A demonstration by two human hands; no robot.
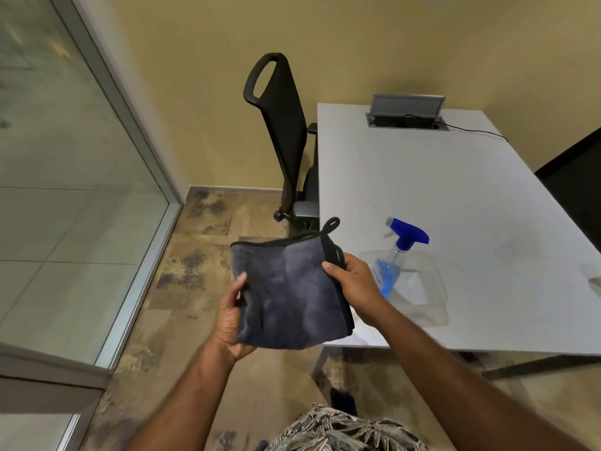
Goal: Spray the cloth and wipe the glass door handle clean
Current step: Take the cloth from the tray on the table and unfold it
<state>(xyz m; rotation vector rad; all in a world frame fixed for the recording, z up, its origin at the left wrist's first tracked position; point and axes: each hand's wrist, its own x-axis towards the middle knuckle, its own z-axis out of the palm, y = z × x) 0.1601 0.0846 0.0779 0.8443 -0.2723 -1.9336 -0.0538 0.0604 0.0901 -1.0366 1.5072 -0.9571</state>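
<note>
A folded dark grey cloth (pixel 289 291) with black trim and a hanging loop is held flat between both hands, just off the table's near left corner. My left hand (pixel 232 317) grips its lower left edge from beneath. My right hand (pixel 353 284) pinches its right edge. A clear spray bottle (pixel 395 258) with a blue trigger head and blue liquid stands on the white table (pixel 455 190), right behind my right hand. The glass door (pixel 65 190) fills the left side; its handle is not in view.
A black office chair (pixel 283 138) is pushed against the table's left side. A cable box with a raised lid (pixel 406 113) sits at the table's far edge, a black cord running right. A door frame rail (pixel 48 375) crosses the lower left.
</note>
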